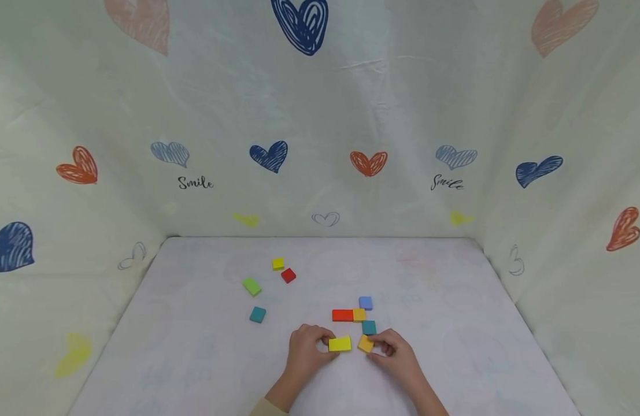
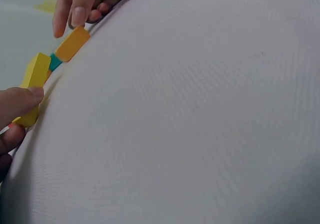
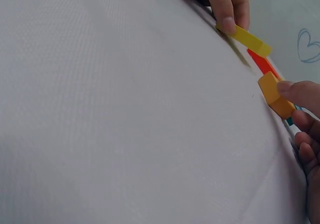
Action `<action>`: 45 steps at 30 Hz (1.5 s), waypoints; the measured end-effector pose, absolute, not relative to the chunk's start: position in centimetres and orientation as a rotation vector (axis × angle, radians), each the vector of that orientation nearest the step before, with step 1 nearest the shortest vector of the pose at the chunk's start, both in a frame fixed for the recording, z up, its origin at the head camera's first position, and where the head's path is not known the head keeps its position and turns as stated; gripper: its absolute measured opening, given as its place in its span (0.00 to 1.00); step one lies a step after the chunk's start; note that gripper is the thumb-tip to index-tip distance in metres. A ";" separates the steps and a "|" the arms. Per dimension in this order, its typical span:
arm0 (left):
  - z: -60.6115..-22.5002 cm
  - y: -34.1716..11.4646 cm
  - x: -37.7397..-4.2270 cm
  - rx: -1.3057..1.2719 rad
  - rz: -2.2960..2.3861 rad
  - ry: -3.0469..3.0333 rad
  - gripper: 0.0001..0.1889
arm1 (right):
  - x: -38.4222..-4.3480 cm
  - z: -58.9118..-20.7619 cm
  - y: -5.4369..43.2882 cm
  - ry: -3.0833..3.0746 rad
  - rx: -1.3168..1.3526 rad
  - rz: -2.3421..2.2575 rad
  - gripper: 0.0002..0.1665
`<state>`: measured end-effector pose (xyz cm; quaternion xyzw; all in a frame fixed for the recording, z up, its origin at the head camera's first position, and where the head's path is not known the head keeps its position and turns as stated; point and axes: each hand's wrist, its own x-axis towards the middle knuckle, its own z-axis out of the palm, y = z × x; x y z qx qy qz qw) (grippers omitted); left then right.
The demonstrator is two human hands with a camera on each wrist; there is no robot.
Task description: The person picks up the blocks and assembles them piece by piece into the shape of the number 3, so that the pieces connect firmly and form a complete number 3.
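In the head view my left hand (image 1: 307, 351) pinches a long yellow block (image 1: 340, 344) at its left end, between thumb and fingers. A shadow lies below that block (image 3: 251, 40) in the right wrist view, so it is held a little above the tabletop. My right hand (image 1: 398, 355) has thumb and index finger on an orange block (image 1: 365, 344), which sits turned at an angle. Just beyond it lies a teal block (image 1: 369, 327). A red block (image 1: 343, 315) and a yellow-orange block (image 1: 359, 315) lie end to end behind, with a blue block (image 1: 365, 303) farther back.
Loose on the left of the white tabletop (image 1: 195, 346) are a teal block (image 1: 258, 315), a light green block (image 1: 252, 286), a small red block (image 1: 288, 275) and a small yellow block (image 1: 278, 264). A heart-printed curtain (image 1: 320, 115) encloses the table's back and sides.
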<state>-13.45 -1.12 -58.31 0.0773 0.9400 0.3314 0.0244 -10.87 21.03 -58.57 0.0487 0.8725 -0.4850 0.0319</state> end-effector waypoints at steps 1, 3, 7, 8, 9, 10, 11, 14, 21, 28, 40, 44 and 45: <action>-58.4 -1.2 -13.4 0.250 1.012 2.915 0.14 | -10.9 -58.6 21.0 2.692 0.147 -1.489 0.18; -58.4 -1.3 -13.4 0.269 1.004 2.917 0.14 | -10.8 -58.7 21.0 2.700 0.141 -1.481 0.17; -58.0 -1.6 -13.4 0.291 1.048 2.856 0.15 | -10.8 -58.8 21.0 2.716 0.139 -1.471 0.16; -57.8 -1.7 -13.4 0.293 1.064 2.830 0.15 | -10.7 -58.8 21.0 2.717 0.143 -1.470 0.16; -57.7 -1.9 -13.4 0.294 1.081 2.805 0.15 | -10.7 -58.8 21.0 2.719 0.147 -1.467 0.16; -57.6 -2.0 -13.4 0.292 1.092 2.781 0.15 | -10.7 -58.7 20.9 2.719 0.151 -1.466 0.16; -57.5 -2.1 -13.4 0.290 1.103 2.759 0.16 | -10.7 -58.7 20.9 2.718 0.157 -1.465 0.16; -57.4 -2.4 -13.5 0.288 1.126 2.715 0.15 | -10.7 -58.6 20.9 2.709 0.176 -1.465 0.16; -57.5 -2.8 -13.7 0.298 1.159 2.687 0.15 | -10.6 -58.4 20.9 2.708 0.176 -1.458 0.16; -57.6 -2.9 -13.8 0.316 1.144 2.709 0.13 | -10.6 -58.5 21.0 2.720 0.167 -1.459 0.16; -57.8 -2.7 -13.8 0.340 1.111 2.764 0.12 | -10.8 -58.4 21.2 2.723 0.158 -1.467 0.15; -58.0 -2.5 -13.7 0.333 1.100 2.781 0.13 | -10.7 -58.5 21.2 2.726 0.154 -1.459 0.15; -58.0 -2.5 -13.7 0.335 1.096 2.785 0.13 | -10.7 -58.5 21.2 2.725 0.156 -1.460 0.15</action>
